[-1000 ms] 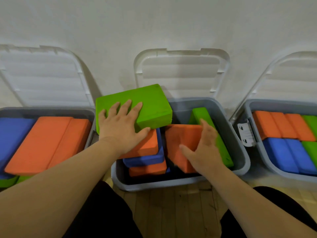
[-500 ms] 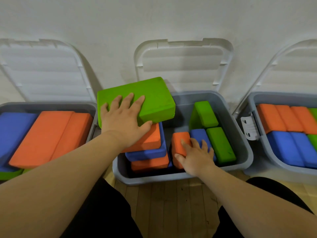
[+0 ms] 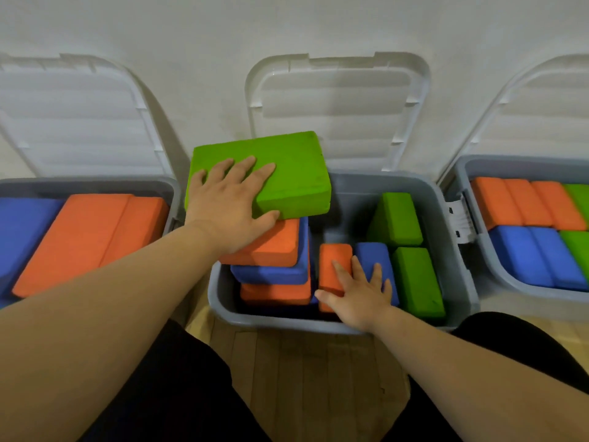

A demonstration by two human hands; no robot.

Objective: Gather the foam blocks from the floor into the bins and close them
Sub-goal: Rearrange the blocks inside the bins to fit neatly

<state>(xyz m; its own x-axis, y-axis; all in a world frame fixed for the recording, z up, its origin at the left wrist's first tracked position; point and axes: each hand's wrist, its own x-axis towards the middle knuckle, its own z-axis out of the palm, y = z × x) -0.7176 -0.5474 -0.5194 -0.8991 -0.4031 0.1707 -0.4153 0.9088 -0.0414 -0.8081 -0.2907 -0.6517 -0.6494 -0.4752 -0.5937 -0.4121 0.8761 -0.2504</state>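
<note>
Over the middle bin [image 3: 446, 224], the left hand [image 3: 226, 199] lies spread on a green block [image 3: 287, 173] perched atop the stack [image 3: 271, 272]; the right hand [image 3: 360, 298], fingers splayed, presses on an upright orange block [image 3: 334, 263]. Packing looks underway: next, the green block must settle below the rim so the lid [image 3: 338, 100] shuts.

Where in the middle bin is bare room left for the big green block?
Free: the back of the bin, bordered by the stack, the rear green block, the orange block and the blue block. The front right is crowded under the right hand; the stack tops the rim.
</note>
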